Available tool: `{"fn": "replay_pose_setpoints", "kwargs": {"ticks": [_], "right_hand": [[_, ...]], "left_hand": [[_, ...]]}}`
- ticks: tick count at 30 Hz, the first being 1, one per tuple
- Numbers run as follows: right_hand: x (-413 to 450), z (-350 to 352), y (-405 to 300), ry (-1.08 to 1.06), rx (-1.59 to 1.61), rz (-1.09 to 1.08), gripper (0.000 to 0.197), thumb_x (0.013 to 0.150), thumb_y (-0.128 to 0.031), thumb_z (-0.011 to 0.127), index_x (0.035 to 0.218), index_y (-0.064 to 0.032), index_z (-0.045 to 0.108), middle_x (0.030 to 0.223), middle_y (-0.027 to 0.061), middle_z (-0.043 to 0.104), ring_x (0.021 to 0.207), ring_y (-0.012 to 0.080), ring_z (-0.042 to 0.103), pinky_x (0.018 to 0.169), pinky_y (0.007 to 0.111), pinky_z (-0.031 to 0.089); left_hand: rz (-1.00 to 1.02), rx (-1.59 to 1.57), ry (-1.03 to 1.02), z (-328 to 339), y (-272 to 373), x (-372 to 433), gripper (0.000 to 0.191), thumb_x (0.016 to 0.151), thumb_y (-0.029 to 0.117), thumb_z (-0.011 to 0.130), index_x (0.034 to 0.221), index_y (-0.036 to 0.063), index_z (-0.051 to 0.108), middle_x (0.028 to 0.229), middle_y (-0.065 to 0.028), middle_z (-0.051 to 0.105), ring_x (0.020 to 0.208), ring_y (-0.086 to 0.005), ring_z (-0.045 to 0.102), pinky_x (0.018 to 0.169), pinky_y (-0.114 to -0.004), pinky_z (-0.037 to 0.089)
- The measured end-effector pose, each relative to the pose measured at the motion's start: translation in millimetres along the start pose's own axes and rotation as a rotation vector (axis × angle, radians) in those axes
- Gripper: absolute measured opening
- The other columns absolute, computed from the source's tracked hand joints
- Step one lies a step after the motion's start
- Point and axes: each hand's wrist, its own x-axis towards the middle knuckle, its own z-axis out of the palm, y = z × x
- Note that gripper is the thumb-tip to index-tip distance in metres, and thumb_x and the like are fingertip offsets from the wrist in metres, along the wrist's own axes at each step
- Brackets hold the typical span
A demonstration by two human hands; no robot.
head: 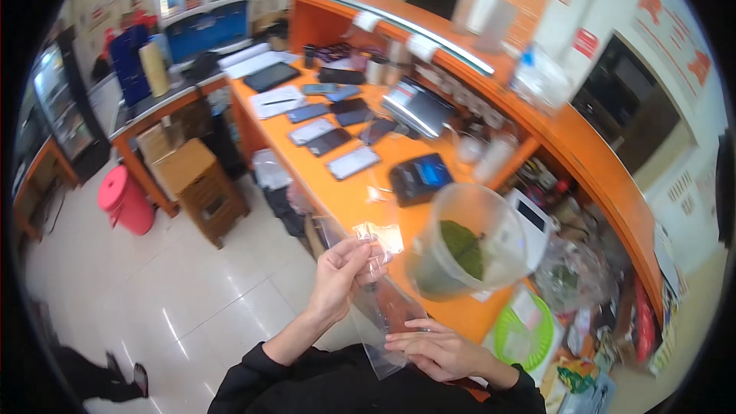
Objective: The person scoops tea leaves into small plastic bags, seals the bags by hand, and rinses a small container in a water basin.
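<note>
A clear plastic bag [376,306] stretches between my hands in front of my body. My left hand [342,276] pinches its upper end, where the crumpled film shines in the light. Lower down, my right hand [434,351] holds the bag's other end, fingers laid along the film. Beyond my hands, a tall translucent plastic tub [425,267] stands on the orange counter [368,207]. Fine green powder or crushed leaf [461,247] lies inside it, with a dark thin thing stuck in it that I cannot make out.
Several phones [353,162] lie on the counter, near a dark card terminal [421,178]. A white device with a dark display [532,224] stands behind the tub. A green plastic basket [543,342] is at right. A pink bin [129,201] and a person's foot [140,379] show at left.
</note>
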Motion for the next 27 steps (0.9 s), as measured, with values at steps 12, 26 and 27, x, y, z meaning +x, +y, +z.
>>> {"fn": "replay_pose_setpoints", "kwargs": {"ticks": [12, 26, 27], "right_hand": [[110.1, 65.9, 6.3, 0.953, -0.179, 0.322, 0.023, 0.086, -0.009, 0.051, 0.065, -0.0010, 0.051, 0.049, 0.0084, 0.046, 0.040, 0.0185, 0.046, 0.041, 0.029, 0.036], [42.6, 8.9, 4.5, 0.903, -0.402, 0.335, 0.018, 0.080, -0.006, 0.058, 0.064, -0.0008, 0.049, 0.053, 0.0117, 0.046, 0.042, 0.0257, 0.050, 0.042, 0.034, 0.039], [39.9, 13.0, 3.8, 0.856, -0.488, 0.207, 0.017, 0.080, -0.006, 0.058, 0.067, -0.0007, 0.050, 0.054, 0.0129, 0.048, 0.043, 0.0260, 0.051, 0.042, 0.035, 0.040]], "left_hand": [[0.653, 0.678, -0.082, -33.5, 18.5, -37.7, 0.024, 0.089, 0.004, 0.049, 0.066, -0.0023, 0.055, 0.061, -0.0070, 0.056, 0.055, -0.0128, 0.054, 0.050, -0.025, 0.041], [0.504, 0.712, -0.303, 56.2, -16.8, -2.3, 0.041, 0.093, 0.011, 0.041, 0.055, 0.0000, 0.049, 0.045, -0.0092, 0.043, 0.038, -0.0172, 0.045, 0.040, -0.030, 0.034], [0.501, 0.715, -0.313, 61.5, -21.2, -0.2, 0.041, 0.093, 0.011, 0.041, 0.055, 0.0000, 0.049, 0.045, -0.0092, 0.043, 0.038, -0.0172, 0.045, 0.040, -0.030, 0.034]]}}
